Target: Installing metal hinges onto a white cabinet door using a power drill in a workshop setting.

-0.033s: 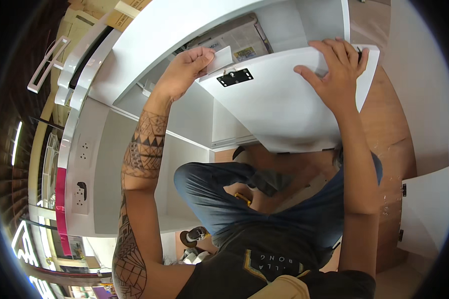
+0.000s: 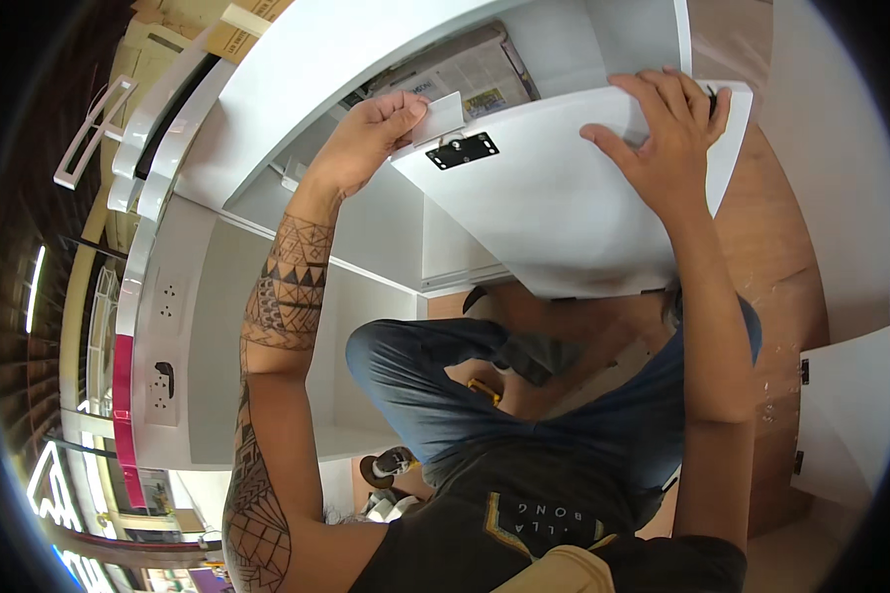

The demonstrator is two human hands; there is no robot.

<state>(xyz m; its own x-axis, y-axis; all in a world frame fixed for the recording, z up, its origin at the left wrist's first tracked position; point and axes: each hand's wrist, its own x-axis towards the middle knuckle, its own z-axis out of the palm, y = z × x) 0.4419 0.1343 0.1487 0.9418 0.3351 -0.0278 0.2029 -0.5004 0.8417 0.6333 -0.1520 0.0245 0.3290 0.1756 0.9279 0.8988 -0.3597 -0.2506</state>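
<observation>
A: Head view. Left hand?
B: Grip pinching a flat white piece, at the upper edge of the tilted white panel.
A: Right hand?
B: Clasping that edge near the right corner: fingers spread over it, thumb on the face.
A: Black plate?
B: On the panel's face, just below the piece.

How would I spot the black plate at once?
Find the large white panel that the right hand holds by its top edge. Follow that edge towards the left hand, which pinches a small white piece; the black plate sits on the panel just below and to the right. Oblong with pale spots, it stands out from the white around it.
</observation>
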